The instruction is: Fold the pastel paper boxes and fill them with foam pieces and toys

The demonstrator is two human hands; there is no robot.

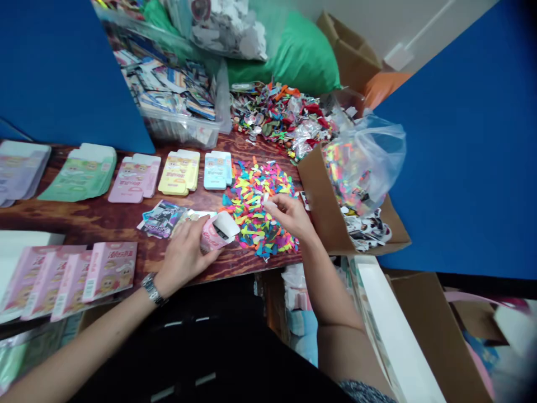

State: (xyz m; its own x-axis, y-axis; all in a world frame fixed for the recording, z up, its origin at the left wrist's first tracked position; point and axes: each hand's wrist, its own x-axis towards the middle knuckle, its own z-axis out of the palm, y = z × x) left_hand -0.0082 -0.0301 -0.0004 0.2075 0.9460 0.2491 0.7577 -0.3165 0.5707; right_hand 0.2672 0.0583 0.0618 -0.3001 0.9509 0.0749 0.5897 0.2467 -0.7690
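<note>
My left hand (187, 250), with a metal watch at the wrist, is wrapped round a small pink box (212, 238). The box lies tilted with its white end flap raised, and something dark shows in its opening. Beside it on the table are several printed cards (160, 219), partly behind my left hand. My right hand (292, 216) is above a pile of small, bright pieces shaped like limp balloons (255, 226). Its thumb and forefinger pinch a small whitish piece, too small to name surely.
Flat box stacks in purple (20, 168), green (84, 173), pink (134, 178), yellow (180, 172) and blue (217, 169) line the table. Filled pink boxes (111, 268) stand left. Behind are a card bin (188, 131) and mixed trinkets (285, 115); a cardboard carton (314, 196) stands right.
</note>
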